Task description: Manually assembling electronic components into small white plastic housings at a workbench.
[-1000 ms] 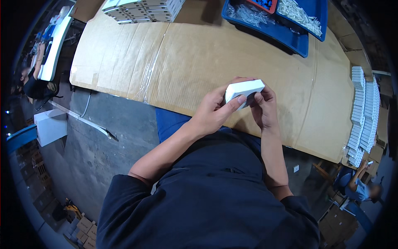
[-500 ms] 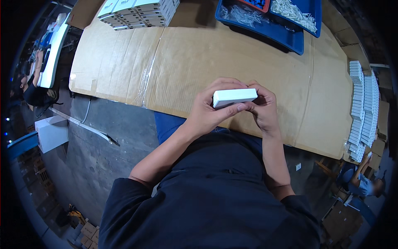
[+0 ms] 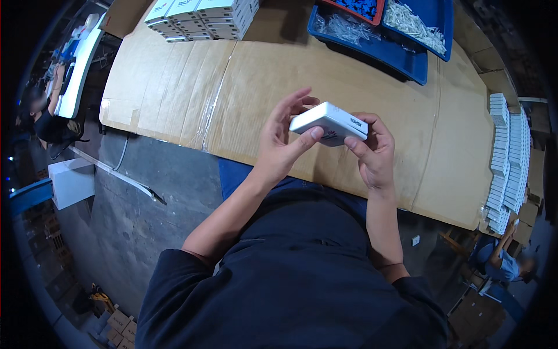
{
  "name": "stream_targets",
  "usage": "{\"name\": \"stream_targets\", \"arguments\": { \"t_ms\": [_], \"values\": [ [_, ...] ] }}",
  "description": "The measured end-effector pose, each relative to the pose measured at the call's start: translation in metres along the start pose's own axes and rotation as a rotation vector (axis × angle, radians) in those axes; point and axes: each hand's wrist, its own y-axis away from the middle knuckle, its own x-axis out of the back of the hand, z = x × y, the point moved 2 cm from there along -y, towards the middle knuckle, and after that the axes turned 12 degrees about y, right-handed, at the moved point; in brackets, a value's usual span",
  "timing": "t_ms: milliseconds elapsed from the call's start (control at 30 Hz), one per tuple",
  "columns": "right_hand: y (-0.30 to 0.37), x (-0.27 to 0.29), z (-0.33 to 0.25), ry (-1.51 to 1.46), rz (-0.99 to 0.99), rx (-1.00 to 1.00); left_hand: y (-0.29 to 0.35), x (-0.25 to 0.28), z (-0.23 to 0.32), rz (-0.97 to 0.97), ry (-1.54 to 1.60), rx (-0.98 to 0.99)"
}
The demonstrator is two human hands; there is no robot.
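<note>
Above the near edge of the cardboard-covered table I hold a small flat white box (image 3: 330,121) with dark print, tilted, between my two hands. My left hand (image 3: 280,132) has its thumb pressed on the near face at the box's left part; its fingers curve up behind the left end, the forefinger lifted off. My right hand (image 3: 376,152) pinches the right end, thumb at the lower corner and fingers behind. The box hides part of the fingers on both sides.
Stacked white boxes (image 3: 206,22) stand at the far left of the cardboard (image 3: 279,75). Blue trays (image 3: 372,51) at the far right hold clear plastic pieces and white pieces; a red tray (image 3: 375,18) holds blue ones. Rows of white boxes (image 3: 511,157) line the right edge. Co-workers sit at both sides.
The white box has been turned and tilted, so its printed face and end now show. My left fingers have loosened and lifted from around it; my right thumb has shifted to its lower corner.
</note>
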Motion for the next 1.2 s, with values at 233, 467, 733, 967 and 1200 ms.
{"name": "stream_targets", "arguments": {
  "t_ms": [233,467,733,967,1200],
  "values": [
    [0.0,-0.002,-0.007,0.165,-0.027,0.027,0.001,-0.001,0.01,-0.224,-0.294,0.056],
    [0.002,-0.001,-0.002,0.259,-0.035,0.07,0.004,-0.007,0.016,-0.271,-0.516,-0.11],
    [0.004,0.002,0.0,0.306,-0.02,0.101,0.006,-0.011,0.015,-0.231,-0.566,-0.084],
    [-0.005,-0.003,-0.012,0.116,0.132,0.09,0.01,-0.005,-0.002,-0.062,-0.065,-0.008],
    [0.001,-0.005,-0.011,0.17,-0.021,0.075,0.009,-0.003,-0.002,-0.181,-0.112,0.084]
  ]
}}
